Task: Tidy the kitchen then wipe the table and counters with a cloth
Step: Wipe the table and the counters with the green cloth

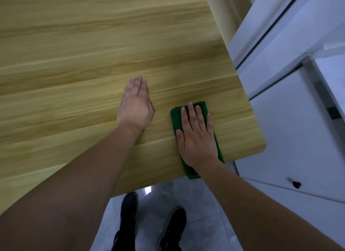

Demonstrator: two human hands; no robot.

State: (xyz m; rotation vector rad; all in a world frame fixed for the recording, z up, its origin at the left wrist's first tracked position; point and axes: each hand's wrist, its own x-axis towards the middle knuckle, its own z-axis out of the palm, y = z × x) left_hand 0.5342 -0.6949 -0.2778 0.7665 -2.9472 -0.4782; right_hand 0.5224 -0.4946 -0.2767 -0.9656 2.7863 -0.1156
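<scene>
The cloth [194, 138] is lying flat on the table [84, 63], at about 4 o'clock in the view, near the table's right corner. It is dark green, folded into a long narrow strip, and it is running from 12 to 6 o'clock. Its lower end is hanging a little over the near edge of the table. The right hand [196, 136] is pressing on its middle with straight fingers, so only the edges and both ends are showing. The table is light yellow wood with long grain lines, and it is filling the upper and left part of the view.
</scene>
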